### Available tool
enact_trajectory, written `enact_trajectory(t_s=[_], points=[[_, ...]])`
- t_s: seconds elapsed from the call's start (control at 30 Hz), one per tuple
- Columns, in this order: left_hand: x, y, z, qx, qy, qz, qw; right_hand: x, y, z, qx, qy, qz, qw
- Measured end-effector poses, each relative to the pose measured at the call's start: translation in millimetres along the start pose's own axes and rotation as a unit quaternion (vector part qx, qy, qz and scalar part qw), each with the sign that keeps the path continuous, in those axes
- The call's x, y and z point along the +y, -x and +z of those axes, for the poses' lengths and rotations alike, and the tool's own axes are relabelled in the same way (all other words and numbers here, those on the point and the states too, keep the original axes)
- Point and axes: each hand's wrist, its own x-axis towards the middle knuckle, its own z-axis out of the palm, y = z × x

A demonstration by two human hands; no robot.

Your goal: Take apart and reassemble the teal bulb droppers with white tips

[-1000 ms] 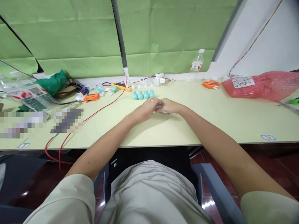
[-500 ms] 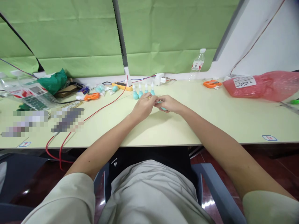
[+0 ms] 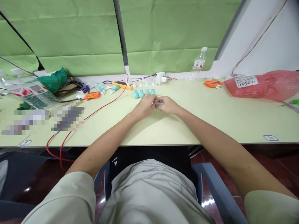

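Observation:
My left hand (image 3: pixel 145 107) and my right hand (image 3: pixel 167 105) meet over the table, their fingertips closed together. A bit of a teal object (image 3: pixel 159 103) shows between the fingers of my right hand; most of it is hidden. The left fingers are pinched at its near end, and what they grip is too small to make out. Just behind my left hand, several teal bulbs with clear pointed tips (image 3: pixel 141 93) stand upright in a row.
At the left are a large water bottle (image 3: pixel 35 95), a green bag (image 3: pixel 54 81), orange scissors (image 3: pixel 92 95) and a red cable (image 3: pixel 102 108). Behind stands a yellow meter (image 3: pixel 122 85). To the right are a clear bottle (image 3: pixel 198 64), an orange tool (image 3: pixel 213 83) and a red bag (image 3: pixel 268 85).
My right hand has turned slightly, and less of the teal object shows under its fingers. Both hands remain together in nearly the same place.

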Motion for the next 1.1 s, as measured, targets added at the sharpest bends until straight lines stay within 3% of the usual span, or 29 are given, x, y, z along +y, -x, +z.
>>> enact_trajectory(t_s=[0.27,0.67,0.87,1.1], points=[[-5.1,1.2,-5.3,0.012,0.068,-0.015,0.998,-4.2,1.1,0.5,0.013,0.006,-0.004,1.0],[-9.7,-0.5,-5.3,0.04,-0.023,0.037,0.998,-4.1,0.9,0.1,0.029,0.025,-0.001,0.999],[-7.5,-0.1,-5.8,0.016,-0.021,0.002,1.0,3.5,-1.8,3.1,0.043,0.072,-0.032,0.996],[-9.6,-0.5,-7.1,-0.021,-0.06,0.007,0.998,3.5,-0.1,5.1,0.031,0.111,-0.041,0.992]])
